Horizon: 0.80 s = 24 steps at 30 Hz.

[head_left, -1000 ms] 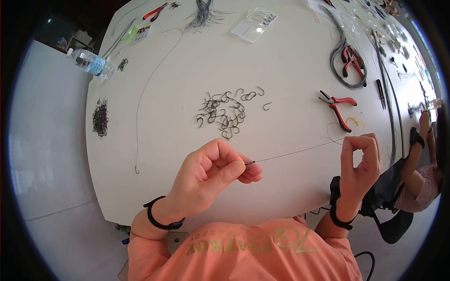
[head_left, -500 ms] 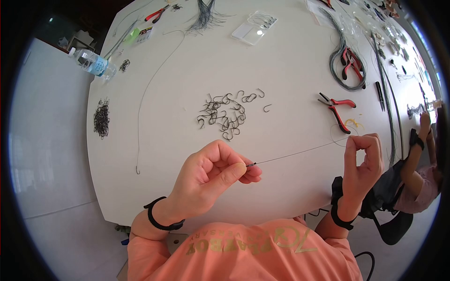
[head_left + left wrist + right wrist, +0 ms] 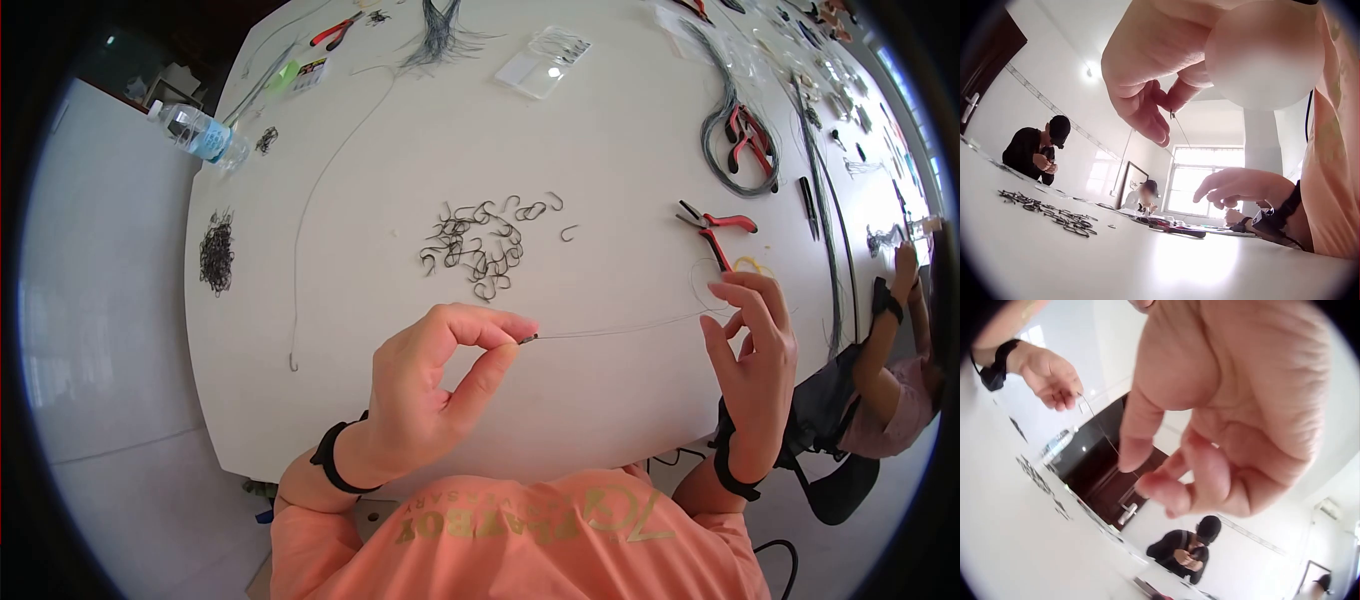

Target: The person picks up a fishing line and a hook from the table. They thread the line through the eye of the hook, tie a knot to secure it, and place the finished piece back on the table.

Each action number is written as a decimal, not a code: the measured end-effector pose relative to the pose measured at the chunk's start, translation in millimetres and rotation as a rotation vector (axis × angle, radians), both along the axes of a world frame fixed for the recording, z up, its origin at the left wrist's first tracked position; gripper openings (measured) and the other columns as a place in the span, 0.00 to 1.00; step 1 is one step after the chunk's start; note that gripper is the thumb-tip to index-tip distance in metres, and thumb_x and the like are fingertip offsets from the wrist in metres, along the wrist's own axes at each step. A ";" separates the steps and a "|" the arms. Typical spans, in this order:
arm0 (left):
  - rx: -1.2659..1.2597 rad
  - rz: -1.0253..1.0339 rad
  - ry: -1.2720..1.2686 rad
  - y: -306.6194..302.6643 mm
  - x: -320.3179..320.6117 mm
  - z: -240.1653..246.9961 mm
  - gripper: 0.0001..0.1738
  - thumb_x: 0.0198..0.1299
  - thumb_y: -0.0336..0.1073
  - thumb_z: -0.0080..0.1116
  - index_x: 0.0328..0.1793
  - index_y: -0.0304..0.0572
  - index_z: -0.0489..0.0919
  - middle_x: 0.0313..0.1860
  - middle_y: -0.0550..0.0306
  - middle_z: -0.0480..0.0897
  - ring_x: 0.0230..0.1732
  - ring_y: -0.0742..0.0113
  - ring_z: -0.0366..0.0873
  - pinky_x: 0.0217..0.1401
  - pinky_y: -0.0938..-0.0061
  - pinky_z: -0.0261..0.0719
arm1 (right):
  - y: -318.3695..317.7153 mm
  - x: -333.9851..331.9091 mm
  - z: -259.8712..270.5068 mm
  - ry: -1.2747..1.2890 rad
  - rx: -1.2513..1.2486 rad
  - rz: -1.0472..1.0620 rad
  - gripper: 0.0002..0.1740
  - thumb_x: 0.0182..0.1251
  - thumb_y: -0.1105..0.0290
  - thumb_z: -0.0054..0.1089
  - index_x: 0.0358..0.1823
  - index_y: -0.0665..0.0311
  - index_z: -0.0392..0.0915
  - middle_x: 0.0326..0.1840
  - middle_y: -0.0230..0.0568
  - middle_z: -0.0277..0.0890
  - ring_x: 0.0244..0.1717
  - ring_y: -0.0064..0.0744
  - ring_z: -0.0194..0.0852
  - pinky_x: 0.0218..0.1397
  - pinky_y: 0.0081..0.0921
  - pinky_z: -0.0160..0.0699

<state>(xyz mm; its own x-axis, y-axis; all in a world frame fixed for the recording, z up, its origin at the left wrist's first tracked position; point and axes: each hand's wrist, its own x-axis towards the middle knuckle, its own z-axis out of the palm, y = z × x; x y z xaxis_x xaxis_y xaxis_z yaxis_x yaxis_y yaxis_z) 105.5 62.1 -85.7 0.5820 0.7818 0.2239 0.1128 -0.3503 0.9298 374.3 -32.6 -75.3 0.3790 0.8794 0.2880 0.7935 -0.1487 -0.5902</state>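
Note:
In the head view my left hand (image 3: 425,385) pinches a small dark hook (image 3: 528,340) between thumb and index fingertip. A thin line (image 3: 620,328) runs from the hook toward my right hand (image 3: 755,375), whose thumb and fingers are apart and loosely bent. In the right wrist view, a gap shows between the thumb and fingers of the right hand (image 3: 1229,419); whether the line touches them I cannot tell. Beyond the hands lies a loose pile of hooks (image 3: 470,245). Red-handled pliers (image 3: 715,235) lie just beyond the right hand.
On the table (image 3: 350,420) lie a line with a hook (image 3: 294,362) and a dark pile (image 3: 215,255) at left, a bottle (image 3: 200,135), a clear box (image 3: 543,62), a grey bundle (image 3: 437,40), and coiled line with pliers (image 3: 750,140). Another person (image 3: 885,370) sits at right.
The right thumb and index finger have come apart, and that hand has shifted slightly left. The line hangs slacker. My left fingers have changed from a curled hold to a fingertip pinch.

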 end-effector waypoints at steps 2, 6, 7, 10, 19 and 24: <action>0.190 0.088 -0.003 -0.3 4.6 -1.4 0.06 0.63 0.20 0.63 0.42 0.36 0.77 0.44 0.47 0.88 0.42 0.62 0.88 0.44 0.75 0.86 | 2.9 -14.4 10.5 0.157 0.121 0.012 0.12 0.53 0.84 0.67 0.40 0.67 0.82 0.49 0.40 0.82 0.22 0.15 0.69 0.23 0.15 0.59; 0.380 0.082 0.057 -0.5 5.5 3.7 0.10 0.58 0.19 0.66 0.41 0.37 0.77 0.44 0.47 0.88 0.40 0.59 0.87 0.37 0.74 0.85 | 7.6 -46.4 15.1 0.651 0.097 0.432 0.17 0.57 0.86 0.67 0.48 0.71 0.79 0.52 0.45 0.82 0.26 0.17 0.77 0.24 0.15 0.73; 0.421 0.055 0.086 -1.2 4.6 5.5 0.10 0.59 0.19 0.65 0.42 0.37 0.76 0.45 0.44 0.88 0.41 0.58 0.87 0.39 0.72 0.85 | 12.4 -52.9 12.3 0.671 0.066 0.478 0.17 0.57 0.86 0.68 0.49 0.70 0.78 0.52 0.44 0.82 0.29 0.18 0.80 0.25 0.17 0.76; 0.495 0.014 0.108 -1.1 3.3 6.4 0.11 0.59 0.19 0.65 0.44 0.38 0.76 0.48 0.42 0.87 0.42 0.56 0.86 0.40 0.70 0.85 | 23.0 -61.4 2.2 0.742 0.002 0.527 0.14 0.61 0.83 0.68 0.48 0.69 0.79 0.49 0.42 0.83 0.35 0.24 0.85 0.30 0.21 0.84; 0.626 0.036 0.052 -1.7 6.8 -0.5 0.16 0.49 0.23 0.74 0.43 0.43 0.81 0.37 0.58 0.82 0.35 0.62 0.81 0.28 0.73 0.76 | 20.8 -60.0 -8.4 1.186 -0.172 0.579 0.04 0.69 0.78 0.65 0.42 0.69 0.80 0.37 0.34 0.84 0.38 0.20 0.82 0.43 0.20 0.81; 0.430 0.027 0.033 -9.1 6.1 1.1 0.13 0.53 0.21 0.72 0.41 0.41 0.80 0.35 0.58 0.82 0.32 0.65 0.79 0.28 0.74 0.75 | 21.6 -59.9 -13.3 1.249 -0.118 0.644 0.03 0.70 0.77 0.65 0.41 0.68 0.80 0.38 0.33 0.83 0.38 0.17 0.79 0.43 0.20 0.80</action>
